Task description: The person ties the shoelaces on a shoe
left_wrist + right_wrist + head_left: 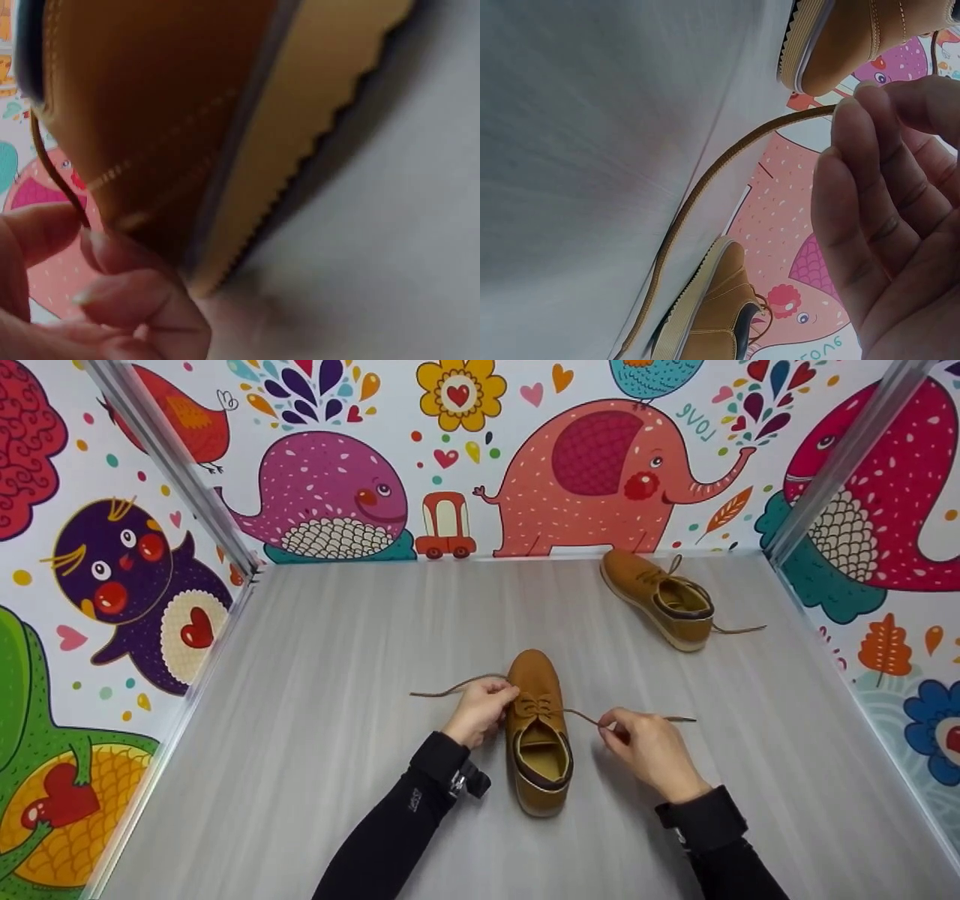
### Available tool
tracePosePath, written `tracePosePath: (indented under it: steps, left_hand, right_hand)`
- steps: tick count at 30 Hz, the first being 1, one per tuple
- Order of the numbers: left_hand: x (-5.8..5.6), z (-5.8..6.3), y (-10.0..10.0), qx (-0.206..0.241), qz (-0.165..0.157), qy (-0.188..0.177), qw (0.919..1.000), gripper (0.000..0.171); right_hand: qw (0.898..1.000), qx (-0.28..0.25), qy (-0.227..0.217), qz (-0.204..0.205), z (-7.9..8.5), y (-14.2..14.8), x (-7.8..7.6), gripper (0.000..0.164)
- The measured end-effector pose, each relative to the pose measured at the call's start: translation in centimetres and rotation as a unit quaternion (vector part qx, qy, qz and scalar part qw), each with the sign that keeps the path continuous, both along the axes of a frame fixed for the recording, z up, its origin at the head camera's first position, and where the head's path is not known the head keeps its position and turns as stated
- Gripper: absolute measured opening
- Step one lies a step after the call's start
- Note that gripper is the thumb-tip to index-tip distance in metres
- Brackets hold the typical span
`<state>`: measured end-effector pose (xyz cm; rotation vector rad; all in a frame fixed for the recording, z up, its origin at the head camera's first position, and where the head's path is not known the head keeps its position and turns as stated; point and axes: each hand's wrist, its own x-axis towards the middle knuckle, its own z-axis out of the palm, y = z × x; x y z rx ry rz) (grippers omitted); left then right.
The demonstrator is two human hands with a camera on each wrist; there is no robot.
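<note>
A tan lace-up shoe [534, 673] stands upright on the floor, toe pointing away, its two shoelaces spread to either side. At its left flank, my left hand [481, 711] pinches the left shoelace [56, 176] between thumb and finger, close to the upper; that lace's tail trails off to the left. To the right of the shoe, my right hand [654, 750] holds the right shoelace [581, 715] between its fingertips. The stretch from the shoe to these fingers runs nearly straight, and the loose tail [697, 191] curves down toward the floor.
A second tan shoe [645, 585] stands at the back right near the wall, one lace looped up and another lying to its right. Brightly printed panels [457, 457] with cartoon animals enclose the light grey wood-grain surface [330, 622] at the back and sides.
</note>
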<state>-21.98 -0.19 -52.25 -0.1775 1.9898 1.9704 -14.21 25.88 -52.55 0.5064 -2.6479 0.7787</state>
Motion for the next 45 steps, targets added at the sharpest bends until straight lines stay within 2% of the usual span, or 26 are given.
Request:
tracePosePath:
  steps: [4,7,10,12,13,15,18,21,24,27,29,30,32,34,36,39,41,43,45]
  left_hand:
    - [-0.9,1.9,0.6,0.007,-0.002,0.085,0.9963,0.009]
    - [-1.6,4.6,1.1,0.003,-0.034,0.149,0.9882,0.011]
    - [-2.3,6.9,1.7,-0.035,-0.08,0.202,0.9754,0.015]
    - [-2.6,7.8,2.1,-0.07,-0.096,0.219,0.9684,0.019]
    - [-3.0,7.5,2.3,-0.09,-0.101,0.22,0.9661,0.022]
    - [-3.1,7.1,2.5,-0.129,-0.109,0.194,0.9664,0.026]
    - [-2.6,5.5,2.0,-0.146,-0.113,0.123,0.975,0.03]
    - [-1.5,3.9,1.0,-0.114,-0.109,0.073,0.9849,0.034]
    - [-0.2,2.7,0.1,-0.041,-0.088,0.048,0.9941,0.041]
    - [0.7,2.0,-0.5,0.014,-0.073,0.033,0.9966,0.04]
    - [1.2,1.8,-0.7,0.036,-0.066,0.025,0.9968,0.033]
    - [1.5,1.7,-0.8,0.042,-0.063,0.023,0.9969,0.03]
    - [1.8,1.7,-1.0,0.053,-0.054,0.02,0.9969,0.024]
    - [2.1,1.8,-1.2,0.056,-0.046,0.017,0.9972,0.022]
    - [2.3,1.8,-1.3,0.068,-0.038,0.016,0.9969,0.023]
    - [2.5,1.8,-1.3,0.093,-0.03,0.013,0.9951,0.027]
    - [2.5,1.8,-1.3,0.111,-0.022,0.011,0.9935,0.027]
    - [2.6,1.7,-1.3,0.117,-0.015,0.011,0.9929,0.028]
    - [2.7,1.5,-1.3,0.116,-0.011,0.009,0.9931,0.028]
  right_hand:
    - [1.0,-0.005,-0.006,-0.001,0.0,0.0,0.1,0.014]
    - [1.0,-0.009,-0.015,-0.003,0.1,0.1,0.2,0.014]
    - [1.0,-0.013,-0.017,0.0,0.1,0.0,0.2,0.014]
    - [1.0,-0.019,-0.012,0.003,0.1,0.0,0.2,0.014]
    - [1.0,-0.021,-0.008,0.006,0.0,-0.1,0.1,0.015]
    - [1.0,-0.028,-0.001,0.011,0.0,-0.2,0.2,0.015]
    - [0.999,-0.045,0.0,0.011,-0.1,-0.4,0.2,0.015]
    - [0.997,-0.082,-0.006,0.001,-0.1,-0.5,0.3,0.017]
    - [0.99,-0.135,-0.018,-0.019,0.2,-0.7,0.4,0.019]
    - [0.981,-0.184,-0.05,-0.035,0.3,-0.9,0.6,0.011]
    - [0.973,-0.21,-0.091,-0.039,0.3,-1.2,0.8,0.001]
    - [0.968,-0.221,-0.116,-0.041,0.2,-1.4,0.9,0.006]
    - [0.952,-0.25,-0.173,-0.042,0.1,-1.8,1.0,0.016]
    - [0.922,-0.304,-0.238,-0.045,-0.1,-2.3,0.9,0.025]
    - [0.881,-0.368,-0.294,-0.053,-0.4,-2.9,0.6,0.032]
    - [0.801,-0.476,-0.357,-0.066,-0.6,-3.8,0.1,0.039]
    - [0.755,-0.532,-0.377,-0.069,-0.6,-4.3,-0.4,0.04]
    - [0.717,-0.58,-0.38,-0.07,-0.4,-4.7,-0.8,0.039]
    - [0.693,-0.618,-0.365,-0.066,0.0,-4.9,-1.2,0.034]
